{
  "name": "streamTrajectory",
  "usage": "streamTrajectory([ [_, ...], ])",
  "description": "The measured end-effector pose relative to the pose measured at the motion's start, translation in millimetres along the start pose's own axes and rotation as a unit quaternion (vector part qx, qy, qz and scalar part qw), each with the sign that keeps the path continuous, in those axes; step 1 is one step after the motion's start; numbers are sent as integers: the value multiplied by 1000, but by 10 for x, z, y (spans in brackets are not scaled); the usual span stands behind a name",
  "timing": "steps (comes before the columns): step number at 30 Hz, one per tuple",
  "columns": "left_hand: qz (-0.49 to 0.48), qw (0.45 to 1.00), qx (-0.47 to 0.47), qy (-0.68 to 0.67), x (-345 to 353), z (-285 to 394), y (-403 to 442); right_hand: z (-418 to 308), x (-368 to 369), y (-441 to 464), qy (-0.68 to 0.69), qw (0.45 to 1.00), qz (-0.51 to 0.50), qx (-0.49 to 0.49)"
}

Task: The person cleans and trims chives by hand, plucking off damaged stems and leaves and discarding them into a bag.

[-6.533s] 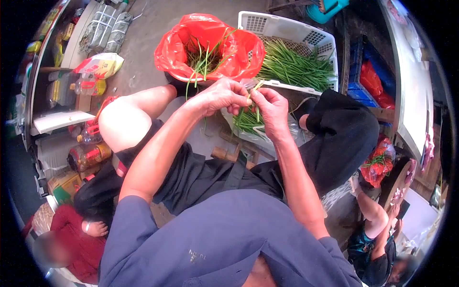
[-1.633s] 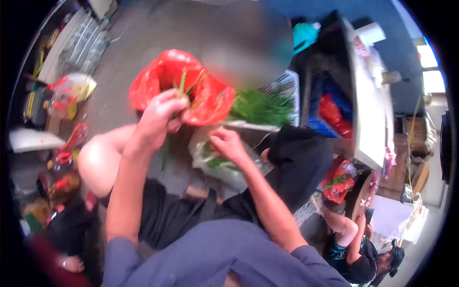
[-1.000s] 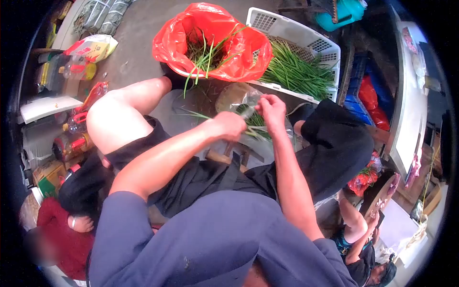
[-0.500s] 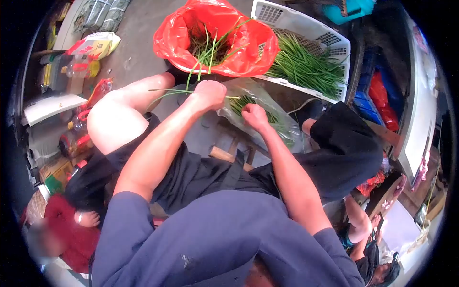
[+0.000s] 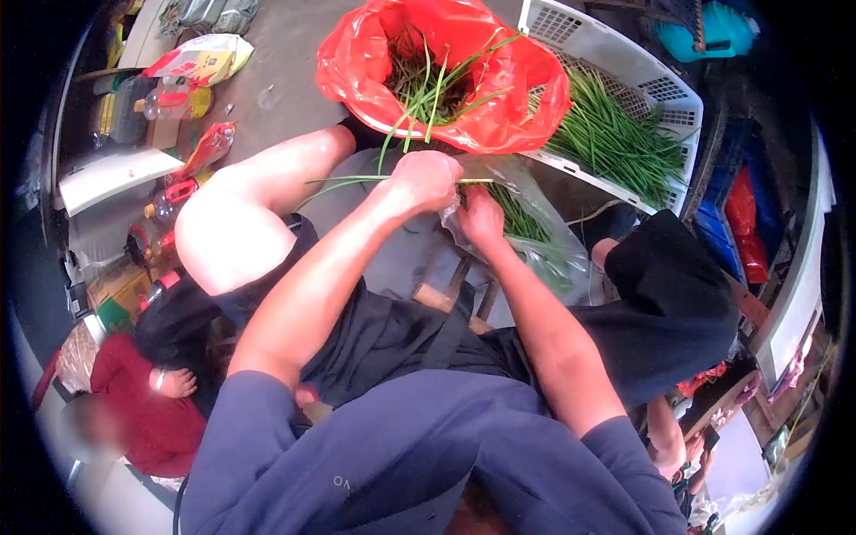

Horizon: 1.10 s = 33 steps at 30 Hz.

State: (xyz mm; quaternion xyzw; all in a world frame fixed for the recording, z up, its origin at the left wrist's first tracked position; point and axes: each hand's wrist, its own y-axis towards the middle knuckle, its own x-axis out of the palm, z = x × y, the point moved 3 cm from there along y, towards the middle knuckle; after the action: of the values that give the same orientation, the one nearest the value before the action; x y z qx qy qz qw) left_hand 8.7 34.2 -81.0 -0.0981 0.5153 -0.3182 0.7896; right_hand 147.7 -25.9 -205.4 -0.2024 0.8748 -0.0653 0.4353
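My left hand [image 5: 426, 181] is closed around a few green chives [image 5: 349, 179]; their long leaves trail left and their pale ends stick out to the right. Close beside it, my right hand [image 5: 482, 217] has its fingers drawn together below those pale ends, at the mouth of a clear plastic bag [image 5: 557, 234]. What the right fingertips grip is hidden. More chives [image 5: 524, 214] lie inside the bag. Just beyond my hands is a red plastic bag [image 5: 357, 67], wide at the mouth, with loose leaves and trimmings [image 5: 432, 85] in it.
A white plastic crate [image 5: 615, 53] holding many chives stands at the back right. Blue crates [image 5: 713, 227] with something red are farther right. Bottles [image 5: 174, 102] and packets line the left. A person in a red sleeve [image 5: 165, 428] sits at lower left; another person's arm [image 5: 664, 437] shows at lower right.
My right hand has moved from the chives in the clear bag to beside my left hand. My left hand still holds its chives. The whole view has shifted slightly.
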Motion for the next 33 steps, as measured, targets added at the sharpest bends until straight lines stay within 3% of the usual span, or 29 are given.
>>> streamTrajectory([
  [12, 0, 1000, -7, -27, -16, 49, 10, 64, 47, 35, 6, 999, -15, -27],
  [14, 1, 1000, -7, -19, -3, 47, 23, 88, 95, 33, -27, 998, -61, 4],
  [21, 5, 1000, 5, -16, -17, 62, 25, 52, 43, 2, -8, 1000, -23, -6],
  [24, 4, 1000, 3, -17, -3, 54, 33, 53, 57, 52, 17, 998, -7, -61],
  [26, 5, 1000, 5, -17, -11, 59, 29, 59, 82, 91, 10, 999, -50, -13],
  [33, 14, 999, 14, -27, -27, 79, 26, 25, 58, 117, 22, 996, -88, 22],
])
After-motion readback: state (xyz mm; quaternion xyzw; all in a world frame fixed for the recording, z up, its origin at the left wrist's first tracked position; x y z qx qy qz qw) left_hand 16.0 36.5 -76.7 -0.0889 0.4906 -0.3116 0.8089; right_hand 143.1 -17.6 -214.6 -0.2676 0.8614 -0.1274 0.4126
